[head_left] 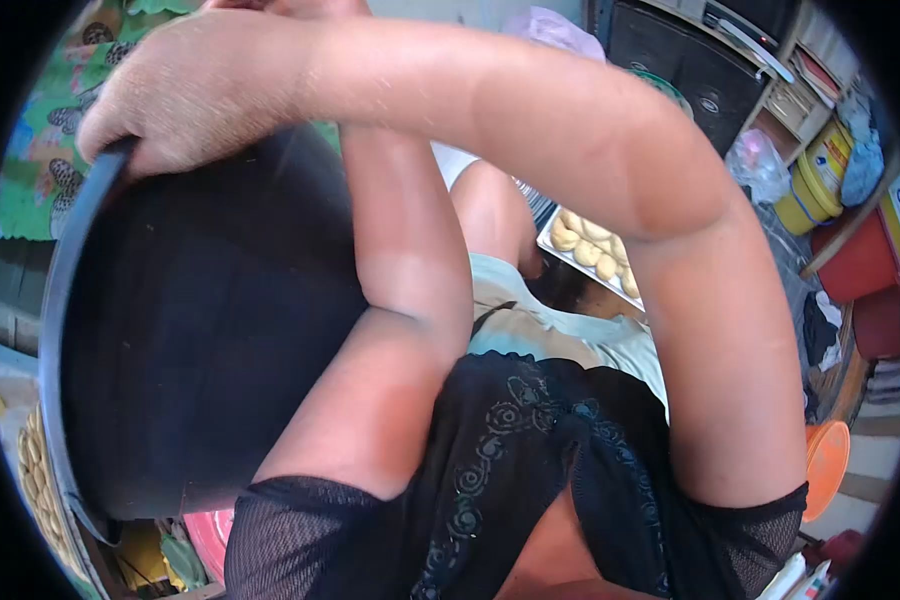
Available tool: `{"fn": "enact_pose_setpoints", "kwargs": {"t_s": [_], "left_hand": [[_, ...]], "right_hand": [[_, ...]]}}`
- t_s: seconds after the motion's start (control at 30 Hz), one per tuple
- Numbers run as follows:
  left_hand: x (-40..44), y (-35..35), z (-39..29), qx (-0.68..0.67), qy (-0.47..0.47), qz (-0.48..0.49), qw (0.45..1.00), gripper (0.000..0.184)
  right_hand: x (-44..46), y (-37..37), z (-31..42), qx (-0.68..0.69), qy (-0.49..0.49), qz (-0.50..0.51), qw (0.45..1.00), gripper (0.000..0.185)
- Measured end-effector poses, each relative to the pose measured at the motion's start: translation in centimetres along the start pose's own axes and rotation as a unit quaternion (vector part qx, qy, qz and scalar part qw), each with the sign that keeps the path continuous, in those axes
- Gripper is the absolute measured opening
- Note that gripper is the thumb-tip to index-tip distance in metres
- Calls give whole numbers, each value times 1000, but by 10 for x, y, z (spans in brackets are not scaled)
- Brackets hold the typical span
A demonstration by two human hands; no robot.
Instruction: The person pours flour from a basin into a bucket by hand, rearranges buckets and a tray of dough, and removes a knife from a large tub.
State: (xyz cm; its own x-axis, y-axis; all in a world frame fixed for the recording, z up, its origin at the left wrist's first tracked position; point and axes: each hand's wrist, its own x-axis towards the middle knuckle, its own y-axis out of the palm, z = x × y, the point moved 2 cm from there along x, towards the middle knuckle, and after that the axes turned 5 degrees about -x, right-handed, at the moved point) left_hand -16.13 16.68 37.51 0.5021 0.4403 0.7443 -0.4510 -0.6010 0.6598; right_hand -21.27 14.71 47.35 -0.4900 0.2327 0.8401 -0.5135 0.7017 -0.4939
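Observation:
A large black bucket [200, 340] is tipped on its side at the left, its mouth edged by a grey rim [55, 330]. My right arm reaches across the view, and my right hand [190, 95] is closed over the upper part of that rim. My left arm runs upward beside the bucket, passing behind my right forearm. Only a bit of my left hand [305, 8] shows at the top edge; its fingers are hidden, so I cannot tell what it touches.
Beyond my legs lies a white tray [560, 250] with several pale yellow rounded pieces [590, 252]. More such pieces [35, 480] are at lower left. A green patterned cloth [45, 140] hangs upper left. Right: a yellow bucket [815, 195], a red container [855, 255] and an orange container [827, 468].

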Motion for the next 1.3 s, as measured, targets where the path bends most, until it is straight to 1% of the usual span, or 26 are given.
{"fn": "enact_pose_setpoints", "kwargs": {"t_s": [0.03,0.07,0.13,0.23,0.3,0.33,0.37,0.47,0.57,0.6,0.63,0.7,0.73,0.77,0.83,0.87,0.9,0.93,0.97,1.0,1.07,1.1,1.13,1.17,1.2,1.3], "left_hand": [[3,2,10,42,-10,-11,999,16],[6,-1,22,82,-21,-21,996,16],[15,-2,45,150,-41,-30,987,17],[29,-12,85,231,-75,-40,969,18],[39,-14,114,266,-95,-37,959,19],[42,-13,126,277,-105,-35,954,20],[46,-11,139,285,-111,-33,951,20],[64,-26,175,307,-133,-24,942,22],[78,-32,207,324,-145,-7,935,23],[80,-31,213,328,-147,-5,933,24],[80,-29,215,332,-147,-4,932,24],[73,-29,207,349,-131,-2,928,25],[73,-35,202,385,-113,-3,916,24],[72,-40,189,417,-110,-14,902,24],[78,-55,147,468,-91,-33,879,25],[80,-57,132,490,-79,-41,867,25],[63,-31,117,500,-71,-43,862,16],[71,-51,94,507,-77,-36,858,15],[70,-61,77,461,-24,-117,879,17],[60,-74,60,410,29,-200,890,21],[53,-144,29,337,112,-363,862,24],[47,-172,16,314,147,-428,835,26],[45,-180,7,311,169,-462,813,28],[47,-187,1,321,187,-474,799,31],[53,-184,-2,338,203,-476,786,33],[75,-164,3,410,236,-455,755,43]], "right_hand": [[15,-4,-2,-5,-20,4,1000,25],[21,-4,-6,-26,0,36,999,27],[39,-10,-17,-62,-5,52,997,31],[49,-22,-17,-83,-67,8,994,31],[41,-36,-4,-87,-111,-29,990,25],[37,-41,2,-51,-53,75,994,28],[25,-45,5,-35,-78,91,992,28],[-18,-57,20,-3,-53,166,985,24],[-36,-51,26,15,-45,139,989,24],[-40,-50,28,33,-58,120,991,23],[-39,-45,29,35,-51,127,990,22],[-32,-28,34,49,-43,128,990,20],[-32,-24,41,50,-57,89,993,16],[-35,-24,46,15,-55,74,996,14],[-53,-15,46,-3,-57,78,995,14],[-64,-10,46,-13,-74,49,996,16],[-72,-9,43,-2,-76,33,997,16],[-78,-10,42,7,-80,16,997,17],[-81,-11,40,15,-86,1,996,18],[-81,-8,43,-9,-81,3,997,20],[-79,-9,51,-10,-80,-14,997,20],[-78,-9,53,-11,-80,-21,997,20],[-78,-8,54,-10,-88,-28,996,20],[-80,-8,56,-10,-96,-36,995,21],[-80,-7,58,-10,-101,-49,994,21],[-77,-18,68,-25,-116,-34,992,22]]}}
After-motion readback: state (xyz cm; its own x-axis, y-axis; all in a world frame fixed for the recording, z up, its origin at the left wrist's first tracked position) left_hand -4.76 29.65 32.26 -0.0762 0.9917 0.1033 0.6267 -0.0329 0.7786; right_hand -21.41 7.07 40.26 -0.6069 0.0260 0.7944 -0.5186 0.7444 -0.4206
